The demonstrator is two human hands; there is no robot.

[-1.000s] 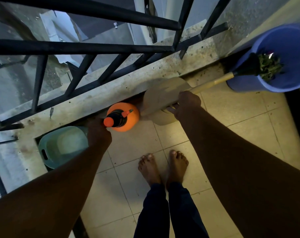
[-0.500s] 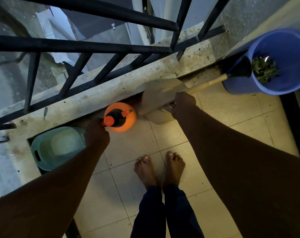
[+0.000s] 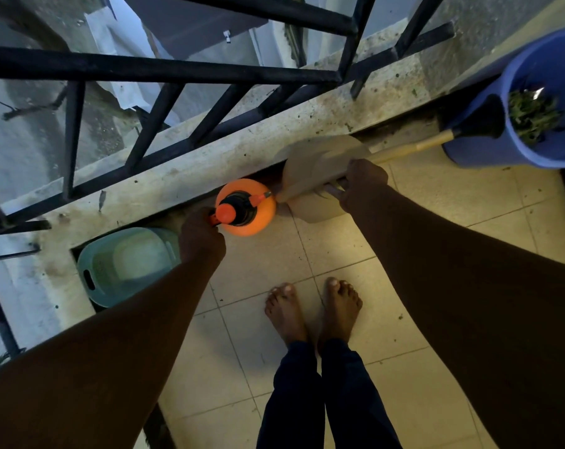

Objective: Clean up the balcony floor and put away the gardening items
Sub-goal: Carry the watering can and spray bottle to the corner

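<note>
L hand grips orange sprayer; R hand grips dustpan.

Setting: home balcony. A black metal railing is running beyond both hands over a stained concrete ledge. Pale floor tiles are lying below the hands. A blue bucket is holding plant clippings right of the right hand.

Dim overall; a warm yellowish pool of light falls on the floor tiles while cold bluish daylight shows beyond the railing. Forearms are near-black, edges bend with wide-angle distortion, focus slightly soft
</note>
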